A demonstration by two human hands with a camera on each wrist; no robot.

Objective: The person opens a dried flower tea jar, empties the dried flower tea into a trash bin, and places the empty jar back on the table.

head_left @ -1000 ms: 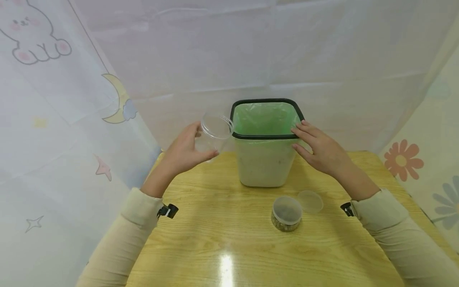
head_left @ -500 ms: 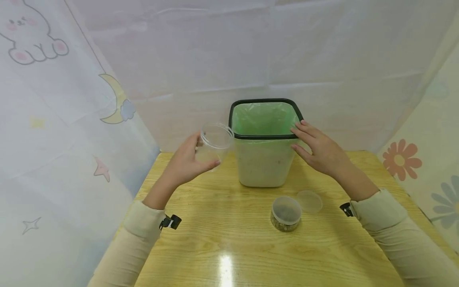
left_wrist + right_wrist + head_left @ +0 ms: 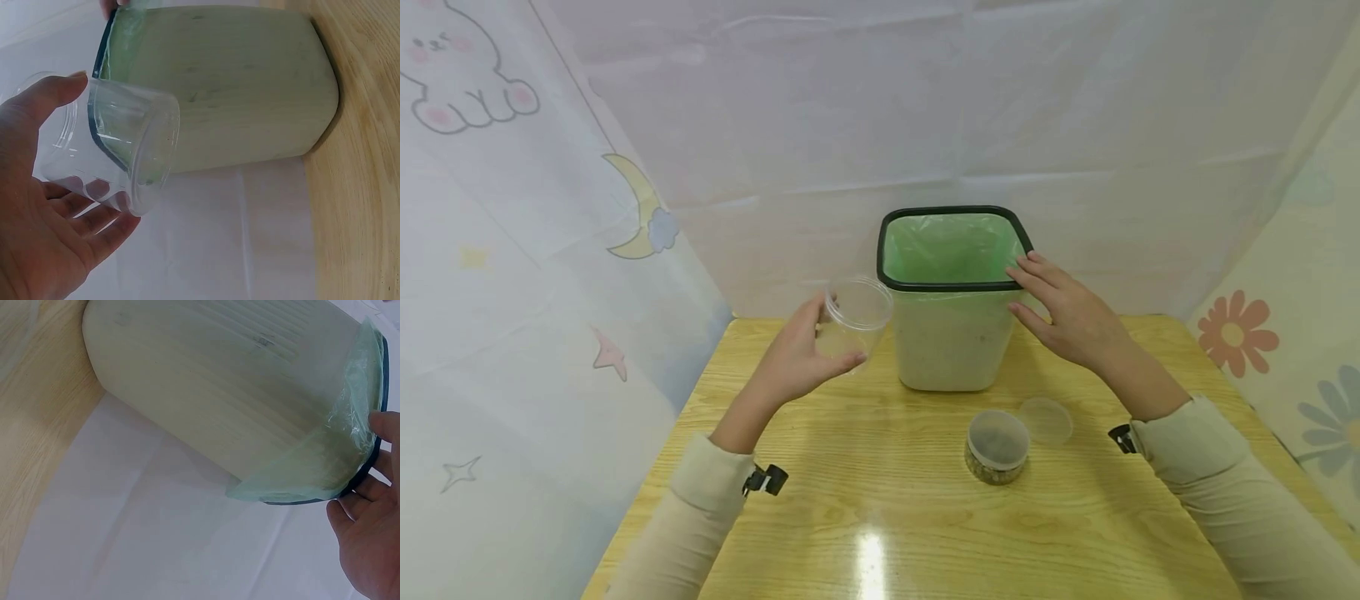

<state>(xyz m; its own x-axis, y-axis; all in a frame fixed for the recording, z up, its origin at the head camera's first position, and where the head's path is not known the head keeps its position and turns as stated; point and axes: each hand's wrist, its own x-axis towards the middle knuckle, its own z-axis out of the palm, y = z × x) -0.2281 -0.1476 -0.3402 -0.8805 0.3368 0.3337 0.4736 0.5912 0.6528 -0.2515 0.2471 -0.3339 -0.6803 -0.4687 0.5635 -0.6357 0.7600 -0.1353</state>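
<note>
Left sleeve long, plain pale cream; left cuff broad, turned back. Right sleeve matching, cloth finely creased behind right cuff. Left wrist device small, black, blocky, whitish patch mid-body. Right wrist device likewise black, poking from cuff edge.

Shows glossy wood grain towards the near edge of the worktop; by its far edge, matt plastic in the bin, crinkled, shiny film in the liner; smooth, clear plastic in the cup.
</note>
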